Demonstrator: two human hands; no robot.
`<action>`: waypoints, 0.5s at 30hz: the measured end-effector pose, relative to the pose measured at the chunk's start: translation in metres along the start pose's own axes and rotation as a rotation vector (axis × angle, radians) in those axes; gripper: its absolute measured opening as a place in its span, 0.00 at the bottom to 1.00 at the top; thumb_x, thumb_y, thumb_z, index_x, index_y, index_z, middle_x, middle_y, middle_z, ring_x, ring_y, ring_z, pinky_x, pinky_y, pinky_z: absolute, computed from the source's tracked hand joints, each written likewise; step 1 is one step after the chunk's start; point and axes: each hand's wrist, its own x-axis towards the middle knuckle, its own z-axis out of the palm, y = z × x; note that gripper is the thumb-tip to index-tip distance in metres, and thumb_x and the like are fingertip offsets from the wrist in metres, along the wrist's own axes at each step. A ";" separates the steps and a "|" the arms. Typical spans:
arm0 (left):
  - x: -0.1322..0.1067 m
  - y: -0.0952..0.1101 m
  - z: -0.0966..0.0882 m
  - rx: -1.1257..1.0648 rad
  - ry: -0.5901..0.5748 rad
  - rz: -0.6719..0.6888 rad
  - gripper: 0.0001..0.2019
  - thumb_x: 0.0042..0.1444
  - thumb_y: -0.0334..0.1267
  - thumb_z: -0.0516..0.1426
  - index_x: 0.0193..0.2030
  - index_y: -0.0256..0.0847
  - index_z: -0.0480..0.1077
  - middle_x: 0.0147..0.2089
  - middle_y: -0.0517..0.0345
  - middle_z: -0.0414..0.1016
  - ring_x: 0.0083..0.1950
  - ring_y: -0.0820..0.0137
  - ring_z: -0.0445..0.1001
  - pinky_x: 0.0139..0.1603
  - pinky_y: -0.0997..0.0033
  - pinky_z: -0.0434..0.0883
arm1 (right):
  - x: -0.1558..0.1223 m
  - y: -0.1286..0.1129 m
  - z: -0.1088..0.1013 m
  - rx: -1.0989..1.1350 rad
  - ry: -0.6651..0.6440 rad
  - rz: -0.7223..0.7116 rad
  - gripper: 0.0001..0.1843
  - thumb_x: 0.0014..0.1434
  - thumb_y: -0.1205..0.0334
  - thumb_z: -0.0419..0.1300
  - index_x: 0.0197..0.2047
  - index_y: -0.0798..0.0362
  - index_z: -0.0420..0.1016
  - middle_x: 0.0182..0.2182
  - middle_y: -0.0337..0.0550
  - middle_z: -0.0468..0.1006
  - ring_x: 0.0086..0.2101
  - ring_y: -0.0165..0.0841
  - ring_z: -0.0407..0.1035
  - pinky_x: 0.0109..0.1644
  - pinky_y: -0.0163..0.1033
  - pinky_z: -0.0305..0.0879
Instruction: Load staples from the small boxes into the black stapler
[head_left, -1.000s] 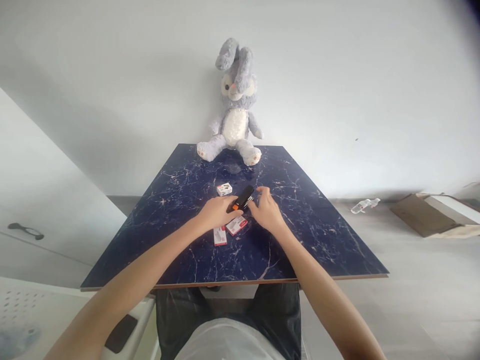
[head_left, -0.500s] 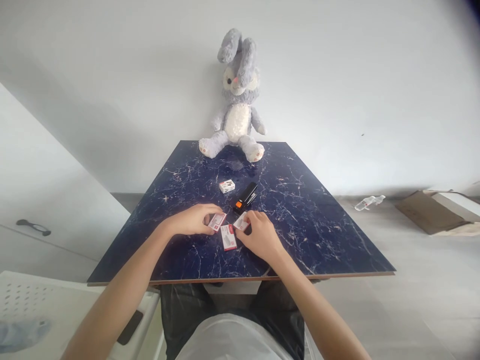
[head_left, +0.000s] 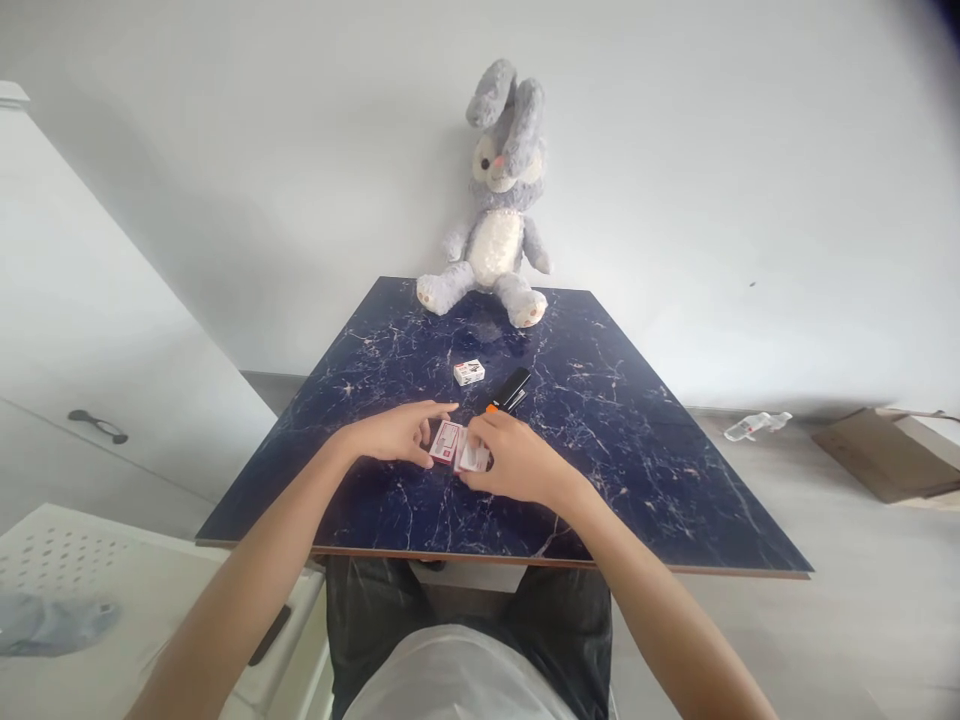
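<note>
My left hand [head_left: 396, 434] lies on the dark blue marble table [head_left: 637, 470], its fingers touching a small red and white box [head_left: 446, 441]. My right hand [head_left: 510, 460] is curled over a second small white box [head_left: 474, 458] right beside the first, pinching it. Just beyond the hands lies a black stapler with an orange end [head_left: 508, 391]. A third small box [head_left: 469, 372] sits farther back, left of the stapler.
A grey plush rabbit [head_left: 499, 210] sits at the table's far edge against the white wall. A white cabinet [head_left: 90, 400] stands to the left. On the floor to the right lie a plastic bottle [head_left: 754, 425] and a cardboard box [head_left: 885, 455].
Both hands left the stapler and drew back toward me onto the small boxes. The boxes are now pushed together between my hands. The view has shifted left.
</note>
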 end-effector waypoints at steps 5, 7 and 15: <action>0.003 -0.001 0.003 -0.012 0.040 -0.052 0.55 0.48 0.45 0.68 0.77 0.53 0.42 0.60 0.46 0.72 0.38 0.67 0.75 0.35 0.69 0.71 | 0.026 0.000 0.010 -0.096 0.051 -0.005 0.19 0.56 0.51 0.67 0.43 0.52 0.69 0.39 0.50 0.77 0.40 0.44 0.71 0.45 0.44 0.63; 0.003 0.001 0.004 -0.023 0.044 -0.046 0.56 0.48 0.45 0.69 0.77 0.52 0.40 0.54 0.48 0.75 0.37 0.66 0.76 0.33 0.69 0.71 | 0.037 0.002 0.019 -0.150 0.026 -0.054 0.22 0.54 0.50 0.69 0.45 0.53 0.69 0.40 0.51 0.77 0.44 0.47 0.71 0.53 0.49 0.61; 0.004 0.012 0.008 -0.043 0.081 0.001 0.51 0.52 0.44 0.67 0.77 0.51 0.43 0.44 0.53 0.78 0.35 0.65 0.77 0.35 0.68 0.72 | 0.047 0.016 0.008 -0.012 0.005 -0.159 0.26 0.49 0.48 0.72 0.47 0.51 0.72 0.46 0.49 0.77 0.51 0.48 0.68 0.64 0.54 0.55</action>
